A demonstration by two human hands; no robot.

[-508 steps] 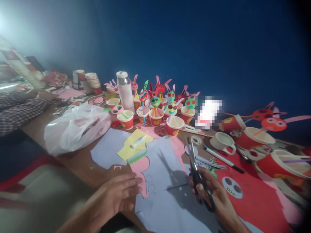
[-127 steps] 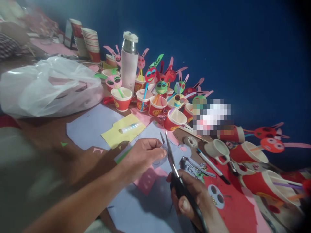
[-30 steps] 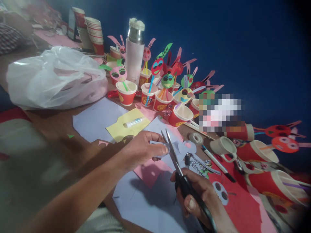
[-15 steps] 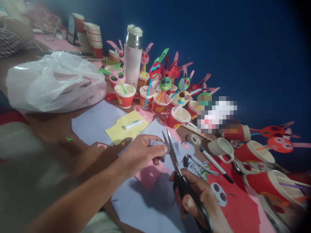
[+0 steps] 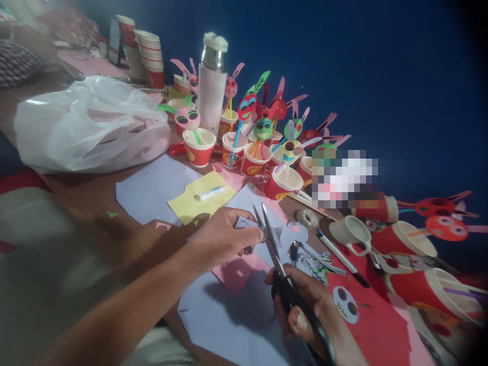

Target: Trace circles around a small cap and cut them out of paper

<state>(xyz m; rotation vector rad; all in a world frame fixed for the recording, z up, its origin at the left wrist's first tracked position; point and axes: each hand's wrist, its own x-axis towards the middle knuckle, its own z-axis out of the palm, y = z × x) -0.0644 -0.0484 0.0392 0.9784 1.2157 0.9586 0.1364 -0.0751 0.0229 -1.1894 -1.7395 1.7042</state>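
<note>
My left hand (image 5: 224, 234) pinches a small piece of bluish paper (image 5: 246, 222) between thumb and fingers, above the table. In my right hand (image 5: 305, 305) is a pair of black-handled scissors (image 5: 273, 244), its blades pointing up and slightly parted beside that paper. Whether the blades touch the paper I cannot tell. Below my hands lie a pink sheet (image 5: 238, 277) and a large pale-blue sheet (image 5: 229, 320). Just past the blades rests a pale round cut-out with a pink dot (image 5: 293, 234). A white paper face (image 5: 345, 304) lies on red paper (image 5: 377, 325) to the right.
Several red paper cups (image 5: 199, 147) with paper faces on straws line the back. Behind them stands a white flask (image 5: 211, 91). At left sits a plastic bag (image 5: 91, 127); a glue stick (image 5: 211, 193) lies on yellow paper (image 5: 183, 203). A mug (image 5: 348, 231) and marker (image 5: 343, 259) are at right.
The view has shifted slightly, so the table things sit a little further right. Both hands keep nearly the same pose, with the paper and scissors still held.
</note>
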